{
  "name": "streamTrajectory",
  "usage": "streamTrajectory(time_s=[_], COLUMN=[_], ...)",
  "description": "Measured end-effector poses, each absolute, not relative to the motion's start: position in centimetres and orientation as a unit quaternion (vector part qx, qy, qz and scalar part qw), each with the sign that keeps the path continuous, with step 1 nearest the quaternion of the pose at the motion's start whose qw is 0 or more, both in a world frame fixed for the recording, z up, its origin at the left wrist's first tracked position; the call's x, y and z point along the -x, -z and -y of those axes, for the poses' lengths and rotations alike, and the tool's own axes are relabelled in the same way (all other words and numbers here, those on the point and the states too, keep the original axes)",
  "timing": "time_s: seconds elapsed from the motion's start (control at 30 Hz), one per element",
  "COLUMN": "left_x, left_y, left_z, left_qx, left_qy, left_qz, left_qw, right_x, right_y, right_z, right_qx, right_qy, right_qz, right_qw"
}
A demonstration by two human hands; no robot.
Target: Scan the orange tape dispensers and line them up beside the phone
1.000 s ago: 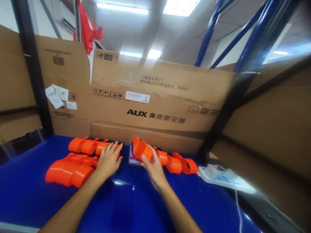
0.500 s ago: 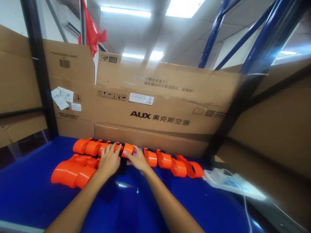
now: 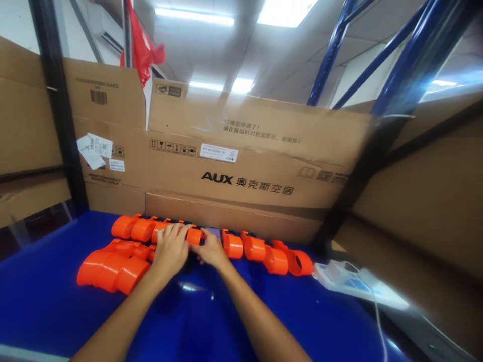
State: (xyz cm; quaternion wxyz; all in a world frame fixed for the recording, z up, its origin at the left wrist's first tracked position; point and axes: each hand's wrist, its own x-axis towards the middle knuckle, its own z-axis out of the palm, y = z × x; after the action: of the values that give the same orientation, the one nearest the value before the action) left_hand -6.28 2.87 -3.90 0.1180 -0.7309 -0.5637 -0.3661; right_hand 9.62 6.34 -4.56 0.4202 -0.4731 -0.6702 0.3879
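Observation:
Between my two hands is an orange plastic ring-shaped piece [image 3: 194, 237], set in a long row of similar pieces along the back of the blue table. Bent over its left side are the fingers of my left hand [image 3: 172, 245], which also cover part of the neighbouring orange pieces. At its right edge, my right hand [image 3: 211, 250] grips with thumb and fingers, some of them tucked out of sight. A flat object with a lit screen, like a phone [image 3: 214, 233], lies just behind my right hand.
More orange rings [image 3: 253, 248] continue the row to the right. A nested stack of them [image 3: 109, 269] lies at front left. A white power strip [image 3: 358, 284] with a cable sits at right. Cardboard [image 3: 245, 166] walls the back of the blue table [image 3: 181, 322].
The orange piece between my hands has gone down and sits lower in the row. My right hand has shifted slightly left and its fingers have drawn in, showing more of the screen.

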Motion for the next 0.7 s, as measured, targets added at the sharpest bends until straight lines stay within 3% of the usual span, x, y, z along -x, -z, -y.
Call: streamTrajectory(time_s=[0.13,0.27,0.43,0.5,0.57,0.63,0.7], left_x=[6.2,6.0,5.1,4.4,3.8,3.3,3.0], left_y=[4.1,4.3,4.6,4.7,4.7,4.7,4.7], left_z=[-2.9,-2.9,-2.5,-2.1,-1.7,-1.3,-1.2], left_qx=[0.737,0.749,0.772,0.783,0.793,0.800,0.806], left_qy=[0.351,0.344,0.347,0.348,0.347,0.347,0.348], left_qz=[0.566,0.556,0.524,0.508,0.494,0.483,0.473], left_qw=[0.114,0.108,0.095,0.087,0.082,0.078,0.074], right_x=[-10.5,-13.8,-21.6,-25.1,-28.4,-31.1,-33.2], right_y=[4.1,2.2,-1.0,-1.7,-1.9,-1.7,-1.3], right_z=[-5.8,-5.3,-4.3,-3.8,-3.5,-3.4,-3.6], right_qx=[0.481,0.482,0.528,0.634,0.737,0.804,0.818], right_qy=[-0.339,-0.210,-0.091,0.050,0.109,0.083,0.047], right_qz=[0.682,0.693,0.682,0.658,0.597,0.550,0.543], right_qw=[0.434,0.494,0.499,0.404,0.297,0.207,0.181])
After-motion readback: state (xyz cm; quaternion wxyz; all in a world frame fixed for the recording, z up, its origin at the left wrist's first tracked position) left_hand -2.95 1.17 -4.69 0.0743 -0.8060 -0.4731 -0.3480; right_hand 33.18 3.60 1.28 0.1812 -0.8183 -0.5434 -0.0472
